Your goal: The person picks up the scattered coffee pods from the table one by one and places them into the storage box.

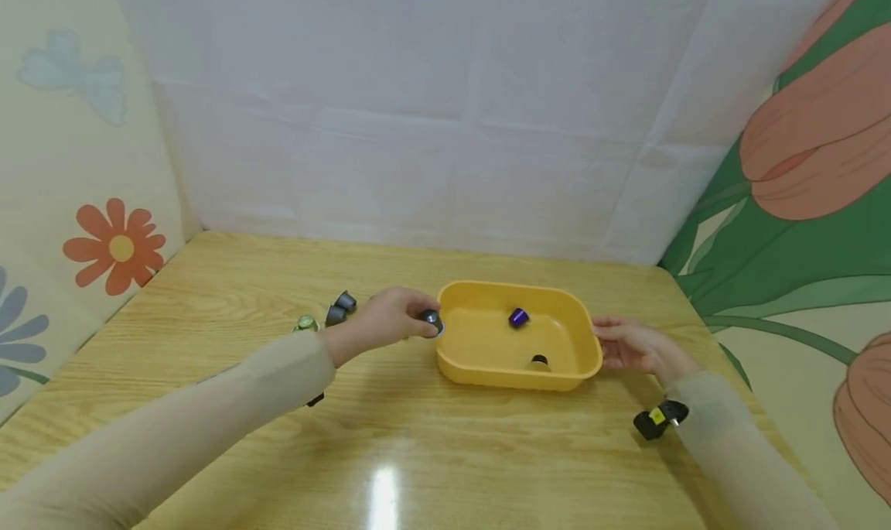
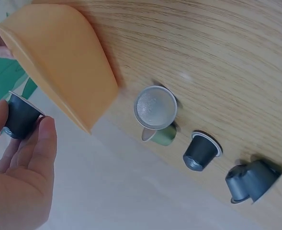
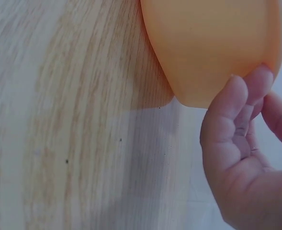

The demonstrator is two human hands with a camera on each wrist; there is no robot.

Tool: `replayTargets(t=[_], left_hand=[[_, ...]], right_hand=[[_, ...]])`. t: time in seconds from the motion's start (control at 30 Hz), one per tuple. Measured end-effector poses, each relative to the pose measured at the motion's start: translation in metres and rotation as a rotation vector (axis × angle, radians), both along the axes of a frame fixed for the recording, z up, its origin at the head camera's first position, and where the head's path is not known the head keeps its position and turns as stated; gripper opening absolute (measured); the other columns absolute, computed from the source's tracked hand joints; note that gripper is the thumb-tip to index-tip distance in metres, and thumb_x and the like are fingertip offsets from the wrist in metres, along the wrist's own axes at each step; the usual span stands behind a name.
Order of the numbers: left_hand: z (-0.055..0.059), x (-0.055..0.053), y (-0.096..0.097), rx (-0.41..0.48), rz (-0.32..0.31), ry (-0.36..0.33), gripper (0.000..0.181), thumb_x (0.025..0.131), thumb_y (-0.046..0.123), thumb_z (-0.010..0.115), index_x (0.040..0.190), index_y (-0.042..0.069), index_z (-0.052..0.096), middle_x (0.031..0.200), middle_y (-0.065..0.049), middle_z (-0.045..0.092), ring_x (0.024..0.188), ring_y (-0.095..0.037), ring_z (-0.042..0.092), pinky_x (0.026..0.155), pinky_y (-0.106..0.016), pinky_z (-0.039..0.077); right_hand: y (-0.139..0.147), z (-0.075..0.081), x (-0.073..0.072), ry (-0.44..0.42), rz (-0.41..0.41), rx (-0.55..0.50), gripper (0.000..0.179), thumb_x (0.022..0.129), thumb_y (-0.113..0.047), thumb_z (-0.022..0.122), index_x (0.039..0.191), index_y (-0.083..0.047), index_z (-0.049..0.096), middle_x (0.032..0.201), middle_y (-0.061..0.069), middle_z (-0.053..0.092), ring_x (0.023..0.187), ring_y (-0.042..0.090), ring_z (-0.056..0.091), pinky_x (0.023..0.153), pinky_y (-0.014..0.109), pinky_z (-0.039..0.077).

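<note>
In the left hand (image 1: 390,317), head view: a dark capsule (image 1: 431,323), pinched at the left rim of a yellow tub (image 1: 511,378); against the opposite end, the right hand (image 1: 635,346), loosely bent. Inside: a purple capsule (image 1: 518,318) and a dark-topped capsule (image 1: 539,361). Left wrist: held capsule tapered, tilted, pale-rimmed; foil-lidded capsule (image 2: 155,108) and green capsule (image 2: 165,136), largely hidden from the head camera. Right wrist: fingertips (image 3: 259,79) touching the tub's outer wall.

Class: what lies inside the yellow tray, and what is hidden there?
A purple capsule and a dark capsule lie inside the yellow tray. The near wall hides anything right behind it, and seemingly part of the dark capsule.
</note>
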State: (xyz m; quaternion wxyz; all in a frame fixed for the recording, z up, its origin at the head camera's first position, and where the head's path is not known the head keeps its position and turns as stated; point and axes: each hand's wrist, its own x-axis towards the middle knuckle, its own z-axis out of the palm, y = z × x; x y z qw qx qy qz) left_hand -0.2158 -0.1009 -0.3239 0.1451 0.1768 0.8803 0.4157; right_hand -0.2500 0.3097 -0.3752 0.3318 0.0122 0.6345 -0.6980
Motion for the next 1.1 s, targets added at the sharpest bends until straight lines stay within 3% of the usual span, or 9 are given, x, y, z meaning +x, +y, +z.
replayTargets(t=[0.13,0.47,0.67,0.9,1.1], left_hand=[[0.0,-0.002,0.007,-0.002,-0.012,-0.005,0.044,0.091,0.013,0.07,0.131,-0.001,0.058,0.123,-0.013,0.064,0.112,-0.025,0.061,0.089,-0.037,0.053],[0.007,-0.01,0.024,-0.041,-0.031,0.016,0.044,0.091,0.015,0.07,0.131,0.002,0.059,0.124,-0.01,0.064,0.113,-0.023,0.06,0.094,-0.039,0.05],[0.01,-0.013,0.032,-0.037,-0.053,0.032,0.044,0.091,0.012,0.07,0.131,-0.002,0.058,0.122,-0.012,0.065,0.112,-0.024,0.06,0.094,-0.037,0.049],[0.013,-0.015,0.042,-0.067,-0.048,0.036,0.043,0.091,0.013,0.07,0.131,0.0,0.059,0.123,-0.011,0.064,0.113,-0.024,0.06,0.096,-0.037,0.048],[0.01,-0.021,0.049,-0.071,-0.051,0.037,0.043,0.09,0.013,0.071,0.13,0.001,0.06,0.124,-0.011,0.064,0.111,-0.022,0.06,0.096,-0.036,0.048]], right_hand=[[0.001,-0.001,-0.001,-0.002,-0.004,0.0,0.02,0.104,-0.01,0.045,0.101,-0.016,0.063,0.09,0.0,0.068,0.078,0.013,0.065,0.071,0.029,0.057],[0.001,0.001,-0.001,-0.005,-0.008,0.003,0.02,0.104,-0.009,0.045,0.101,-0.016,0.064,0.089,0.001,0.068,0.077,0.013,0.065,0.07,0.029,0.057],[0.002,0.001,-0.001,-0.002,0.006,-0.007,0.02,0.104,-0.009,0.045,0.101,-0.015,0.064,0.089,0.001,0.068,0.077,0.013,0.065,0.069,0.029,0.057],[0.002,0.001,-0.002,0.009,0.016,-0.005,0.024,0.104,-0.008,0.041,0.101,-0.015,0.064,0.089,0.0,0.068,0.077,0.013,0.065,0.069,0.029,0.056],[0.002,0.0,-0.002,0.005,0.006,-0.003,0.021,0.104,-0.008,0.043,0.102,-0.014,0.063,0.09,0.001,0.067,0.078,0.013,0.065,0.07,0.029,0.057]])
